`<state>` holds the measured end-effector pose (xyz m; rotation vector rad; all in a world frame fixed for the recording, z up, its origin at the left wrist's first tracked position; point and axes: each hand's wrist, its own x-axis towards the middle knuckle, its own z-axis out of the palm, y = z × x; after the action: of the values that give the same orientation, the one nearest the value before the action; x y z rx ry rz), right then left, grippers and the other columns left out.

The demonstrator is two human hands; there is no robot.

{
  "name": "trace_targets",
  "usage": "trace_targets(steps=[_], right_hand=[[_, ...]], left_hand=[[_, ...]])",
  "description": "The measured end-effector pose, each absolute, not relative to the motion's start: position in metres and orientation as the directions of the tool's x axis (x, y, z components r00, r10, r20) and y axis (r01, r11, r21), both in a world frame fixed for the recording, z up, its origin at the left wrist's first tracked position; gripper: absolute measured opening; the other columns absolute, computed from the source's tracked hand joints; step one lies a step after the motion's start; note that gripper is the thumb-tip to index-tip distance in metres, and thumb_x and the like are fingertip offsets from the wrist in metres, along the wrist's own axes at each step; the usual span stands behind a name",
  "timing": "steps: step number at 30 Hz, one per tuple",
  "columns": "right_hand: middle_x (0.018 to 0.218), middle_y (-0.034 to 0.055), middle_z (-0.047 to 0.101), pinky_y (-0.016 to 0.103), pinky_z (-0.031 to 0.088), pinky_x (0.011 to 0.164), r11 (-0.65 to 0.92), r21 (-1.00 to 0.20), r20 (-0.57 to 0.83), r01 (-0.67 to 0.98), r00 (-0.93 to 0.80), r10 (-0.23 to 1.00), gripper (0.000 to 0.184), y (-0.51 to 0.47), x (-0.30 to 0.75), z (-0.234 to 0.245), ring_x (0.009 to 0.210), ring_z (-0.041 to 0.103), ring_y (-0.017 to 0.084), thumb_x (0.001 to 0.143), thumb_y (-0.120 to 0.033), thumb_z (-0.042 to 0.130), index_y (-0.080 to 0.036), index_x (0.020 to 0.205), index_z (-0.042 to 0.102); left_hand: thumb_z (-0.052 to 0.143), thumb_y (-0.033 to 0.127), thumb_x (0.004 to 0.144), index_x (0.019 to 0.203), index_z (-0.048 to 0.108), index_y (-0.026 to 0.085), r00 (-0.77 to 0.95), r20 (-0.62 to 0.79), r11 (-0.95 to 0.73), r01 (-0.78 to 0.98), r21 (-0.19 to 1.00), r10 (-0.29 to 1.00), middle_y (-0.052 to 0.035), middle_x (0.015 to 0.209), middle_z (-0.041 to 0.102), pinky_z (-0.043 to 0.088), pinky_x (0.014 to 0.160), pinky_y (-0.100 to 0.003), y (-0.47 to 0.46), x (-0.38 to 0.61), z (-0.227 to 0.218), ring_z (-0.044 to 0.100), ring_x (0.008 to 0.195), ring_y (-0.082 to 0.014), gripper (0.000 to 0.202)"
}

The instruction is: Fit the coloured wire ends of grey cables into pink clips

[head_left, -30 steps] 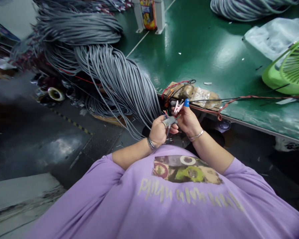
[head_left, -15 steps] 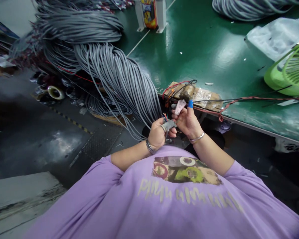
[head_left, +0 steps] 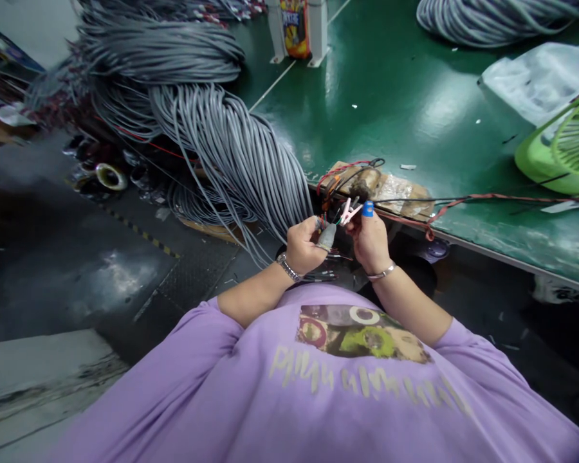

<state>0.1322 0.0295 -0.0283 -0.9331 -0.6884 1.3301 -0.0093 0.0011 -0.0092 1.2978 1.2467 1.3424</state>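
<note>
My left hand is closed around the end of a grey cable, from which thin coloured wires stick out near the fingertips. A grey covering, perhaps a finger cot, shows at its thumb. Just to the right, my right hand pinches a small pink clip shaped like a clothes peg, its jaws toward the wires. A blue finger cot covers the right thumb. A green wire runs between the hands close to the clip; whether the clip touches it I cannot tell.
A big bundle of grey cables drapes over the left side of the green table. A taped cardboard piece with wires lies at the table edge. To the right are a green fan and a plastic bag.
My right hand has turned and its fingers have closed in, so the pink clip now shows side-on beside the wires. My left hand has tilted slightly upward.
</note>
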Motion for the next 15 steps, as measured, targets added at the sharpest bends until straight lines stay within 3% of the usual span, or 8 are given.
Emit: trace_targets(steps=[3, 6, 15], right_hand=[[0.069, -0.0006, 0.062, 0.023, 0.042, 0.052, -0.159, -0.826, -0.194, -0.541, 0.008, 0.981, 0.055, 0.032, 0.13, -0.025, 0.056, 0.052, 0.01, 0.073, -0.075, 0.064, -0.021, 0.076, 0.06], [0.07, -0.0004, 0.065, 0.024, 0.046, 0.054, -0.272, -0.74, -0.289, -0.615, -0.075, 0.954, 0.052, 0.036, 0.128, -0.018, 0.06, 0.057, 0.012, 0.074, -0.073, 0.065, -0.022, 0.079, 0.059], [0.067, -0.0011, 0.064, 0.024, 0.049, 0.057, -0.235, -0.738, -0.271, -0.633, -0.042, 0.962, 0.049, 0.038, 0.125, -0.017, 0.062, 0.059, 0.012, 0.076, -0.071, 0.066, -0.022, 0.08, 0.06]], left_hand=[[0.076, 0.029, 0.07, 0.067, 0.065, 0.02, -0.029, 0.3, -0.284, 0.249, 0.926, 0.954, -0.0005, 0.062, 0.061, 0.045, 0.064, -0.026, 0.003, -0.009, -0.006, 0.054, 0.058, -0.0123, 0.015], [0.076, 0.026, 0.068, 0.062, 0.062, 0.02, -0.012, 0.345, -0.325, 0.306, 0.895, 0.938, 0.0005, 0.058, 0.057, 0.043, 0.063, -0.027, 0.002, -0.007, -0.004, 0.049, 0.056, -0.0121, 0.016], [0.075, 0.027, 0.067, 0.058, 0.059, 0.021, 0.009, 0.335, -0.319, 0.328, 0.889, 0.942, 0.0022, 0.054, 0.049, 0.038, 0.061, -0.027, -0.001, -0.007, -0.009, 0.04, 0.053, -0.0114, 0.02]])
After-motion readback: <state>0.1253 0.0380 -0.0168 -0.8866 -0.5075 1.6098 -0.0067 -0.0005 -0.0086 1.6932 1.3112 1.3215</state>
